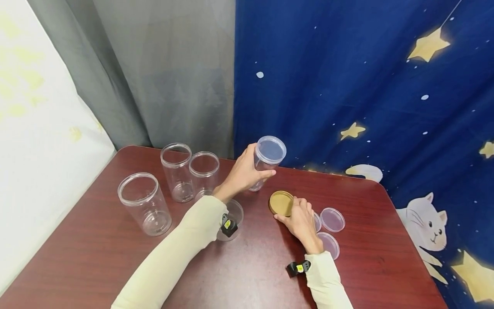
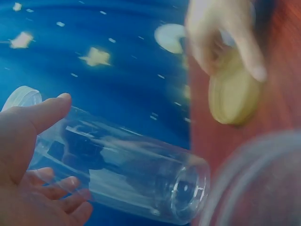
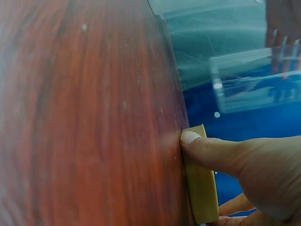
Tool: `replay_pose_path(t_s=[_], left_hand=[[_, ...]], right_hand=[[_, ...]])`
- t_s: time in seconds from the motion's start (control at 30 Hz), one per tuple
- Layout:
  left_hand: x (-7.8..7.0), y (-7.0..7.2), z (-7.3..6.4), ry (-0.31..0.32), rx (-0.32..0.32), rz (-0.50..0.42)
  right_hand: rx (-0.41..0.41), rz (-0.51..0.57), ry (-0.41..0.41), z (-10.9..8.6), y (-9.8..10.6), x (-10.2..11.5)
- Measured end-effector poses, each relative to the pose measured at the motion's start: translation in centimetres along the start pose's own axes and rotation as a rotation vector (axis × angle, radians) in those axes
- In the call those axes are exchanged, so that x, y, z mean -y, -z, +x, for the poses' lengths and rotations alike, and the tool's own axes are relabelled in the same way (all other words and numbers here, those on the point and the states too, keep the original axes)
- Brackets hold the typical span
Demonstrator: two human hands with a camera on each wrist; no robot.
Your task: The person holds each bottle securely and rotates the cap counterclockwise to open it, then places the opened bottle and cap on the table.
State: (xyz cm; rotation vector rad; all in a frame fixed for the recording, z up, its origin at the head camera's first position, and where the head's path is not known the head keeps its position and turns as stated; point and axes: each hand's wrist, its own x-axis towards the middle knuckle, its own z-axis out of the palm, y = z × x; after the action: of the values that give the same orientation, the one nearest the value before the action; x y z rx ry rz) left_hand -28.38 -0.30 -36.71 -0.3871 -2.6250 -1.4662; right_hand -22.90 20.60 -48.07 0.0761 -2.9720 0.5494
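Observation:
My left hand [image 1: 247, 172] grips a clear plastic jar [image 2: 131, 165] around its upper part, thumb on one side and fingers on the other. A translucent whitish lid [image 1: 271, 149] covers the jar's top. The jar is tilted and its base looks raised off the table. My right hand [image 1: 302, 219] holds a round gold lid [image 1: 281, 203] by its edge; in the right wrist view the thumb lies on the gold rim [image 3: 201, 188]. The gold lid is apart from the jar, nearer to me and to the right.
Clear open jars stand on the left: one in front [image 1: 154, 221], two behind [image 1: 178, 176]. Another jar [image 1: 236, 210] is partly hidden below my left wrist. Clear lids [image 1: 332, 219] lie right of my right hand. Curtains [image 1: 185, 86] hang behind the table [image 1: 370, 274].

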Motion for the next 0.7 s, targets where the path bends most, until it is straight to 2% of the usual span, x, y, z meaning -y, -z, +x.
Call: replay_pose_path(t_s=[0.13, 0.33, 0.47, 0.7], left_hand=[[-1.4, 1.2, -1.2, -0.051, -0.028, -0.063], [-1.9, 2.3, -3.1, -0.037, -0.055, -0.135], [-1.9, 2.1, -4.3, -0.050, -0.037, -0.174], [-1.8, 0.9, -6.6, -0.085, 0.001, -0.212]], right_hand=[[-0.002, -0.003, -0.001, 0.0, 0.2, 0.0], [0.006, 0.005, -0.014, -0.1, 0.3, 0.1], [-0.009, 0.010, -0.009, -0.2, 0.3, 0.2], [-0.002, 0.030, -0.003, -0.2, 1.3, 0.4]])
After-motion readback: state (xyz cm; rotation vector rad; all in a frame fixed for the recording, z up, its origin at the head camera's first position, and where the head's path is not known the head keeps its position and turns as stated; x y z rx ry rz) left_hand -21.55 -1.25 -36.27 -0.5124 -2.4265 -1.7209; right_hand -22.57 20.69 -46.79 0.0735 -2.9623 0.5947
